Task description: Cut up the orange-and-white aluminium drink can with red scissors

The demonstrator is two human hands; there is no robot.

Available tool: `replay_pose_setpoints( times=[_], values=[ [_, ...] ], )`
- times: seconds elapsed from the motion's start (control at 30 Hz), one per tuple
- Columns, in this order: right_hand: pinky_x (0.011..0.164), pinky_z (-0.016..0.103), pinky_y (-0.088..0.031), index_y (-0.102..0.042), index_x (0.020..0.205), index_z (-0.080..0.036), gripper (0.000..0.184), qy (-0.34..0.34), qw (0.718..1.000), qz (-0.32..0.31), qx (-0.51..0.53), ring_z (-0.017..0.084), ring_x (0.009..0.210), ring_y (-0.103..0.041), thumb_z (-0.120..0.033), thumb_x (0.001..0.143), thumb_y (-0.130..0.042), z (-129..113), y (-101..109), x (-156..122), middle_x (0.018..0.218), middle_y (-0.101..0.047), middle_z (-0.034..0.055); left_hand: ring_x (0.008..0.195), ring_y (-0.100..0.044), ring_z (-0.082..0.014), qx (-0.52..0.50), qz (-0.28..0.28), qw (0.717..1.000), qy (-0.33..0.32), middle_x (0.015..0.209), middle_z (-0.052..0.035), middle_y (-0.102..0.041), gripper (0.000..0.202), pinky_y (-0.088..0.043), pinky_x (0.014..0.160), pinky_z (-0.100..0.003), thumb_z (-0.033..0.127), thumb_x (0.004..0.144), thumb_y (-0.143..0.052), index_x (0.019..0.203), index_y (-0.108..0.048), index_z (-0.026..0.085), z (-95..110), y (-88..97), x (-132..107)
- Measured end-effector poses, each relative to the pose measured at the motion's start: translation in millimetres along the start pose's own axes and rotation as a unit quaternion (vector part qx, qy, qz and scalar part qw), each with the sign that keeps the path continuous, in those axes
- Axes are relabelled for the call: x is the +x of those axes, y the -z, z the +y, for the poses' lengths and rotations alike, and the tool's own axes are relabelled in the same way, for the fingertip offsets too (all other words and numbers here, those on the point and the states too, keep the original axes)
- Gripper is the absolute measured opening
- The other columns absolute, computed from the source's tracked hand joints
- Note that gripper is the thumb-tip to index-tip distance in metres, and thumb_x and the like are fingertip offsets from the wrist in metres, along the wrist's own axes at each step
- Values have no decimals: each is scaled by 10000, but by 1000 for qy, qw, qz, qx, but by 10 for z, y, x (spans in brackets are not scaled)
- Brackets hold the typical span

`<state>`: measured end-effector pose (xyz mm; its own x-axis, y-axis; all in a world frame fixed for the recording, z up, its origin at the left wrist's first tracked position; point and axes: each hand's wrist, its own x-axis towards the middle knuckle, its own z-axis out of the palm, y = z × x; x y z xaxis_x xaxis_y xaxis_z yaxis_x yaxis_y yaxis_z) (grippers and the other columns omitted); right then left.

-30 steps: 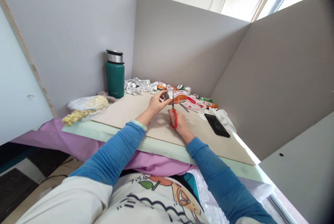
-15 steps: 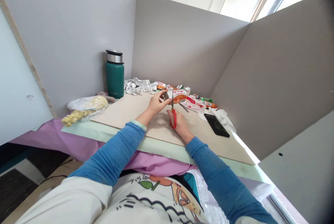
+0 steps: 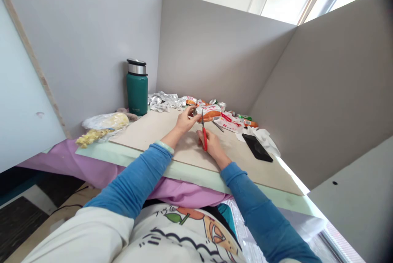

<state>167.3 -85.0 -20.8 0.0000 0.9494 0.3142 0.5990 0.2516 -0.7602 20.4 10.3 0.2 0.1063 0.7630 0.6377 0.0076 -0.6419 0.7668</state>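
Note:
My left hand (image 3: 186,120) grips one end of a white and orange drink can (image 3: 212,113), which lies on its side above the board. Its fingers wrap the silvery end. My right hand (image 3: 211,142) is closed round the red handles of a pair of scissors (image 3: 204,134). The blades point away from me and reach up against the can near my left fingertips. Whether they have cut into the metal I cannot tell.
A beige board (image 3: 147,132) covers much of the table. Along the back lie silvery metal scraps (image 3: 167,100) and several cans. A green bottle (image 3: 136,93) stands at left, near a plastic bag (image 3: 106,121). At right are a black phone (image 3: 257,147) and white tissue (image 3: 267,140).
The view has shifted slightly. My right hand's grip on the scissors has closed a little, and the handles look closer together. The can stays in my left hand.

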Motion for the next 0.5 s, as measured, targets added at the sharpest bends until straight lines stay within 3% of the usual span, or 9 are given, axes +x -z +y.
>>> replay_pose_setpoints(
  times=[0.33,0.5],
  values=[
    [671,285,-480,-619,807,-206,423,14,1000,-12,-20,193,669,-659,-589,959,-524,7,23,4,696,-711,25,861,-655,-167,-1,-16,999,27,1157,-105,-712,575,-544,787,-298,385,807,-771,1323,-642,165,-19,-30,9],
    [661,286,-481,-606,805,-212,390,14,1000,-18,-17,190,664,-654,-571,948,-551,15,33,-8,697,-715,18,935,-659,-169,-30,-29,999,15,1221,-97,-705,548,-549,813,-287,415,828,-740,1324,-666,192,-64,-2,24]
  ],
)
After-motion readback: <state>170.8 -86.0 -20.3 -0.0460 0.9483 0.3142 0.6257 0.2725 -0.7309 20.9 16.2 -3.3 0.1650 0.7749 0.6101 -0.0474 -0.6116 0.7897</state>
